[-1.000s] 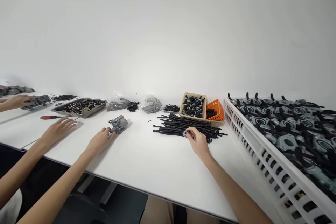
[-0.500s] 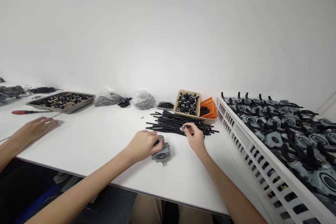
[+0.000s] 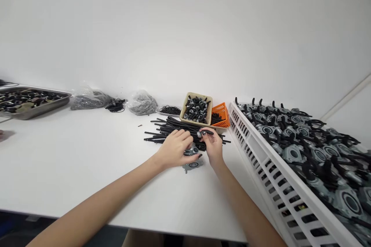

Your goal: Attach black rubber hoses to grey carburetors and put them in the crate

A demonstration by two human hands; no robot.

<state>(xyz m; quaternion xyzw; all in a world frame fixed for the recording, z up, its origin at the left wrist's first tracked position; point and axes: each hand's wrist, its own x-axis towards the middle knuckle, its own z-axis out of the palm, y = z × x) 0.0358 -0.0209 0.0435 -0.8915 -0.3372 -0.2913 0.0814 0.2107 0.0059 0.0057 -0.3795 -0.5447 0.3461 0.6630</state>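
My left hand (image 3: 175,149) is closed over a grey metal carburetor body (image 3: 192,165), which sits low over the white table. Its round flange opening shows below my thumb, while my fingers hide much of the upper part. Just to the right, my right hand (image 3: 214,148) pinches a small metal cap with a black rubber elbow (image 3: 207,132) between thumb and fingers. The cap's silver end points left, a short way above the carburetor body. Behind both hands lies a pile of thin black rubber hoses (image 3: 166,128).
A cream basket (image 3: 181,117) of capped elbows and an orange basket (image 3: 222,112) stand behind the hoses. To the right, a white crate (image 3: 261,154) holds many carburetor bodies. Plastic bags (image 3: 142,102) and a metal tray (image 3: 55,105) are leftward. Another person's hand (image 3: 2,136) shows at the left edge.
The view has turned a little right. My left hand has moved the carburetor body rightward, closer to my right hand. The other person's hand has nearly left the view.
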